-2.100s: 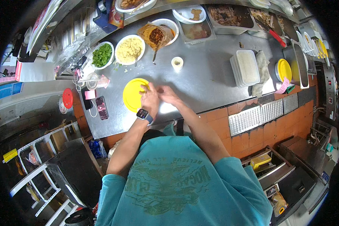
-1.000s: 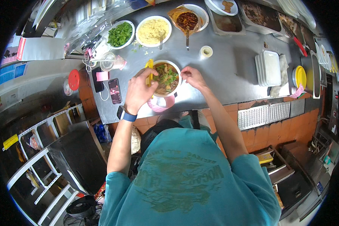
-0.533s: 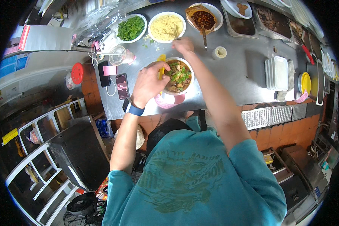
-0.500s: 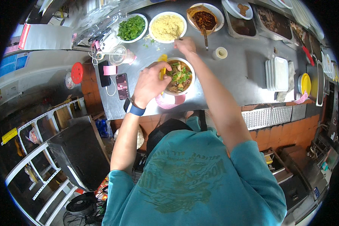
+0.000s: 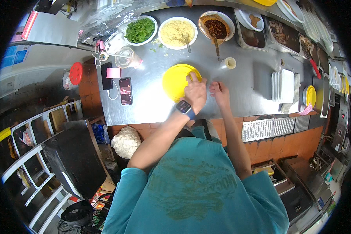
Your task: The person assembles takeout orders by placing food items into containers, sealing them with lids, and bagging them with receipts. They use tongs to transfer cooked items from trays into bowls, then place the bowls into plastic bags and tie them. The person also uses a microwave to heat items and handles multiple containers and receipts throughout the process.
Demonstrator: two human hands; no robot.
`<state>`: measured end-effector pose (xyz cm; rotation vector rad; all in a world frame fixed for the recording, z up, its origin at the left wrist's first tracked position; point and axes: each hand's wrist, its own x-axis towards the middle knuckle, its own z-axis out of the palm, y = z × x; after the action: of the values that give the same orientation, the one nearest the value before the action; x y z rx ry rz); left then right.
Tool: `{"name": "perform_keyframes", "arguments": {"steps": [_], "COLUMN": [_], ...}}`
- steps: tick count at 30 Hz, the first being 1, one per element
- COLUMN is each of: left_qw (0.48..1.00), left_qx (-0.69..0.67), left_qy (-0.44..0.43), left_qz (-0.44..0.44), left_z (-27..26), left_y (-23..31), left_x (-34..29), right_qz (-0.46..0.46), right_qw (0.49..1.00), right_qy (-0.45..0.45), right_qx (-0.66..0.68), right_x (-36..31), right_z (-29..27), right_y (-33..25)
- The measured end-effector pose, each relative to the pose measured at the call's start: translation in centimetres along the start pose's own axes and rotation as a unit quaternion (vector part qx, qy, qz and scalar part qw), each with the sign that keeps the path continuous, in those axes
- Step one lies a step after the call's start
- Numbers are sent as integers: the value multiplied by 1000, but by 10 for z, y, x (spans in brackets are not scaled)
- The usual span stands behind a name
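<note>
A round yellow lid [image 5: 176, 80] lies on the near middle of the metal counter and hides the bowl of soup under it. My left hand [image 5: 195, 93] is on the right part of the lid, its bent fingers over the top near the rim. Just to the right, my right hand [image 5: 220, 93] hovers beside the lid with nothing in it, its fingers loosely curled and apart. Beyond the lid, a spoon [image 5: 188, 46] rests in a white bowl of pale yellow minced food [image 5: 175, 32].
Chopped greens [image 5: 139, 30] and dark red sauce [image 5: 216, 29] fill bowls at the back. A clear cup [image 5: 124, 58] and a phone [image 5: 125, 91] are at left. A tape roll [image 5: 229, 63], stacked white containers [image 5: 285, 86] and metal food pans [image 5: 252, 37] are at right.
The yellow lid has gone from upright at the bowl's left to flat over it. My right hand has let go of the spoon and come back toward me; my left hand has shifted right.
</note>
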<state>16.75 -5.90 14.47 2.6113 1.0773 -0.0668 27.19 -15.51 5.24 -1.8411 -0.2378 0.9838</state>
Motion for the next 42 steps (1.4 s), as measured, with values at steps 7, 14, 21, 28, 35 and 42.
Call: {"name": "perform_keyframes", "arguments": {"steps": [7,14,21,28,35,42], "left_qw": [961,789,756,634,646,918], "left_qx": [-171,-548,-588,-736,-728,-305], "left_qy": [219,61,143,36,70,240], "left_qz": [-6,-272,-248,-237,-220,-78], "left_z": [14,59,63,69,71,-106], "left_y": [-77,-175,-166,-135,-100,-117], "left_x": [-1,22,-22,-80,-73,-4], "right_qz": [-152,-51,-127,-155,-212,-176], "right_qw": [976,970,945,964,962,976], "right_qy": [12,-108,-76,-215,-165,-99], "right_qx": [-154,-212,-293,22,39,79], "right_x": [29,86,65,-16,-28,-17], "right_z": [40,89,61,16,45,6], "right_y": [-31,-57,-36,29,26,35]}}
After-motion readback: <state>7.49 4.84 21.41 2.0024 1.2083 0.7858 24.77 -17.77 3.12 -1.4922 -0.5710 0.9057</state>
